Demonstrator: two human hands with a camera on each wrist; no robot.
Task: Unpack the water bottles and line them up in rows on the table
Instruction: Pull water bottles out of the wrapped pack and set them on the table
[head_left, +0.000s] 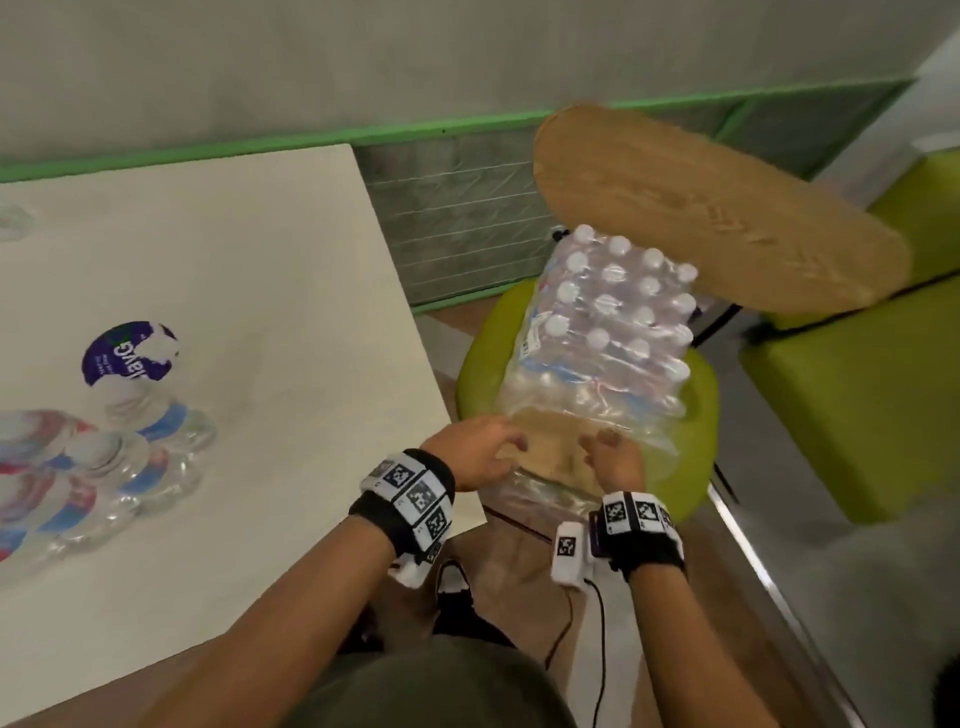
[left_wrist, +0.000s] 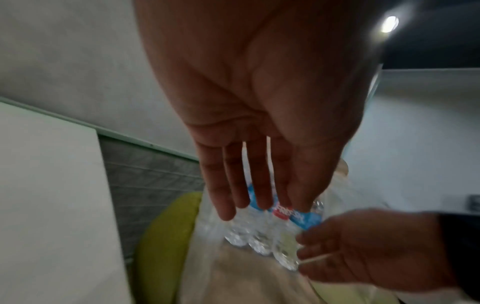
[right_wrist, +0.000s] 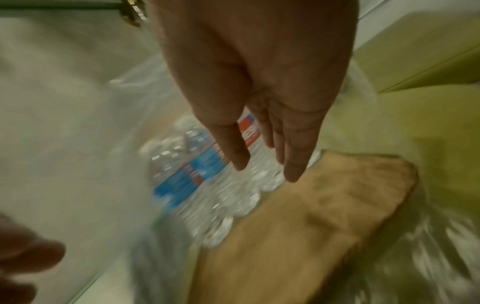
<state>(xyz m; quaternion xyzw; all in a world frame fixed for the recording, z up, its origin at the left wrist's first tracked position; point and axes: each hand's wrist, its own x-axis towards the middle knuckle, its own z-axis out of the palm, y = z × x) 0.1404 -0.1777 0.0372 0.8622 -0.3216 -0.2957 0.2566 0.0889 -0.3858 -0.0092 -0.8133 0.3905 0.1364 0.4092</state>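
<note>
Head view: white table (head_left: 234, 270) beside green stool (head_left: 698, 415); my left hand (head_left: 470, 452) and right hand (head_left: 615, 460), fingers straight, reach over the pack (head_left: 608, 332).

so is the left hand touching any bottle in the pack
Cannot tell. In the left wrist view the left hand reaches with straight fingers toward the bottles, overlapping them, and blur hides any contact or gap.

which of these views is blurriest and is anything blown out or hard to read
Right wrist view is the blurriest: the bottle pack and cardboard tray streak with motion blur. Left wrist view is dim, with a ceiling light flaring and the left hand in shadow. Head view is sharpest, though the bottles on the table smear at the wide-angle edge.
</note>
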